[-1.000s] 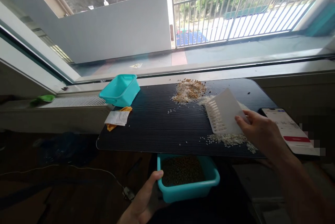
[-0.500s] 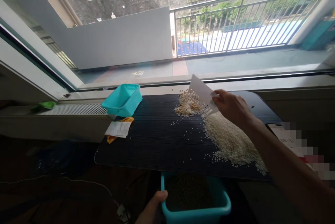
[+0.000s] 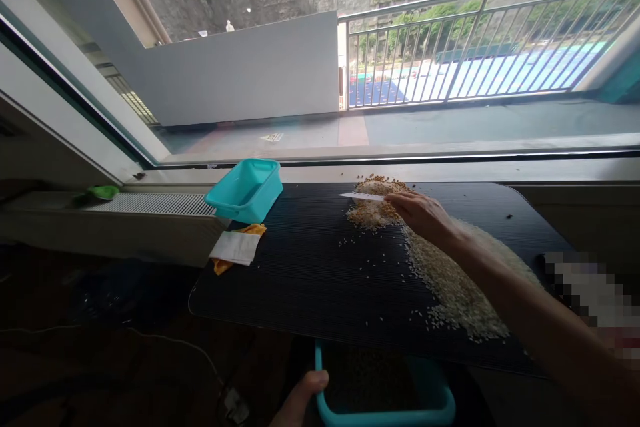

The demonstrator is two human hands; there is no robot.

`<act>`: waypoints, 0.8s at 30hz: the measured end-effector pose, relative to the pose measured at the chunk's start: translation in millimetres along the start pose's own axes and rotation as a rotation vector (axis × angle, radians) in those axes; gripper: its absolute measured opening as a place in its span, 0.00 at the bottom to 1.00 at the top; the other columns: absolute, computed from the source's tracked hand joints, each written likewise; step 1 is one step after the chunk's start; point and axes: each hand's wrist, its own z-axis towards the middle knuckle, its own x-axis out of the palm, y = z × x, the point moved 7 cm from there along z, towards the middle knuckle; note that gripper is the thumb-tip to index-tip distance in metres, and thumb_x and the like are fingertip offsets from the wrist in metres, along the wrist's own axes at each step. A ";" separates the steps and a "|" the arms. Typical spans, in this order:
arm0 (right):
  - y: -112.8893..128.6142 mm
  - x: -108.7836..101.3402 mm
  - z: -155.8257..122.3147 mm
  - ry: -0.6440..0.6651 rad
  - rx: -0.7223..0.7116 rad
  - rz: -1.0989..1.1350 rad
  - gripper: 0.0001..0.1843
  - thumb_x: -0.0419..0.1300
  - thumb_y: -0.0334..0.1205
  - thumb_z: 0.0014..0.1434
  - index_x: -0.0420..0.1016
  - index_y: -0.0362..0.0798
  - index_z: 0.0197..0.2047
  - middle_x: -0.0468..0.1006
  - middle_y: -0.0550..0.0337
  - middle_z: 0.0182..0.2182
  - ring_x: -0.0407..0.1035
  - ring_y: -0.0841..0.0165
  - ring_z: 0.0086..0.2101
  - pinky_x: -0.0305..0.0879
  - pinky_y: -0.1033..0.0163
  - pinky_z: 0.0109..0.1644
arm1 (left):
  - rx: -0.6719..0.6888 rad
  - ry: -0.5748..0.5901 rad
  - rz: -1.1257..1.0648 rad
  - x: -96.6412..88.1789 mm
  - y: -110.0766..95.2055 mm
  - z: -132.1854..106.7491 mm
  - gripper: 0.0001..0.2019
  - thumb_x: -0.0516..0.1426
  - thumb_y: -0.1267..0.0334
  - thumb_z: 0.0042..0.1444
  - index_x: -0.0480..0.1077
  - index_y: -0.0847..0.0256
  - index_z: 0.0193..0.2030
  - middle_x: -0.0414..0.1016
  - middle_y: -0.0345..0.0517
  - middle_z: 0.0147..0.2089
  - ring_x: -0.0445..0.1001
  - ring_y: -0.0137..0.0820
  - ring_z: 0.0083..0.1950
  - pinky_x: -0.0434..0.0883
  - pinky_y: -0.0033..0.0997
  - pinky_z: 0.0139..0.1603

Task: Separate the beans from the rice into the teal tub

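Note:
My right hand is closed on a thin white slotted scraper, now seen nearly edge-on. It hovers over or touches a small heap of yellow grains mixed with rice near the window side; I cannot tell which. Under my right forearm spreads a larger pile of white rice, partly hidden by the arm. My left hand grips the left rim of a turquoise tub below the table's near edge. Dark contents fill its bottom, too dim to name.
The dark table stands against the window sill. An upright turquoise basin sits at its far left corner, with a folded white paper on an orange cloth before it. A phone-like item, partly blurred out, lies at right. A white cable trails on the floor.
The scraper has turned from showing its broad slotted face to nearly edge-on, and my right hand has lowered slightly over the small heap. My left hand keeps its hold on the tub.

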 end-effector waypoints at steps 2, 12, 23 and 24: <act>3.5 3.2 -6.7 -0.006 -0.035 0.024 0.18 0.57 0.48 0.64 0.72 0.51 0.55 0.73 0.52 0.55 0.71 0.64 0.48 0.71 0.49 0.51 | 0.012 -0.010 0.001 1.1 -4.4 -1.4 0.38 0.69 0.48 0.40 0.69 0.59 0.59 0.78 0.59 0.51 0.73 0.61 0.58 0.66 0.61 0.60; 20.6 10.6 -40.4 -0.108 -0.188 0.080 0.18 0.58 0.47 0.64 0.72 0.49 0.54 0.74 0.52 0.54 0.71 0.63 0.48 0.71 0.49 0.51 | 0.013 0.025 -0.024 4.0 1.8 -3.7 0.36 0.65 0.46 0.46 0.69 0.63 0.60 0.79 0.58 0.50 0.75 0.56 0.55 0.70 0.53 0.57; 41.6 12.3 -66.0 -0.193 -0.298 0.115 0.17 0.58 0.46 0.64 0.72 0.50 0.53 0.75 0.53 0.52 0.72 0.64 0.47 0.72 0.50 0.50 | 0.011 -0.001 0.011 -10.1 6.8 3.0 0.37 0.64 0.42 0.44 0.70 0.61 0.58 0.78 0.57 0.52 0.75 0.54 0.54 0.70 0.46 0.53; 44.1 12.3 -68.5 -0.196 -0.302 0.118 0.17 0.58 0.46 0.64 0.72 0.49 0.53 0.75 0.53 0.52 0.72 0.64 0.47 0.72 0.50 0.50 | 0.013 -0.002 0.010 -11.0 7.3 3.1 0.37 0.65 0.42 0.44 0.70 0.62 0.58 0.78 0.57 0.52 0.75 0.54 0.54 0.71 0.45 0.53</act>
